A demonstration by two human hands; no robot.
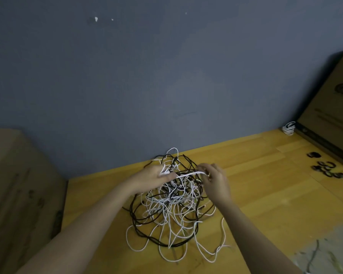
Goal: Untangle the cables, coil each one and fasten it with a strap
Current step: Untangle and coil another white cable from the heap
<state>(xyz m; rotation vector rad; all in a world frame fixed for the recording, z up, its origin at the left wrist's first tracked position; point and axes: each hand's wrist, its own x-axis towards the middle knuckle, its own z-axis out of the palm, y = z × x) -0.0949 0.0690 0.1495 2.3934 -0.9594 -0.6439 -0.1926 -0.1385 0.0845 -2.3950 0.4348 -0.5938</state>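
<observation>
Most of the work is still ahead, I think: the tangle (172,210) of black and white cables lies under my hands on the table (265,194). One white coil (289,128) far to my right looks finished. My left hand (156,176) grips a small white bundle. My right hand (214,177) pinches a white cable (188,174), taut between both hands.

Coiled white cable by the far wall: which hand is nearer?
Right. The right hand lies between the tangle and the coiled white cable; the left hand is farther off, across the tangle.
</observation>
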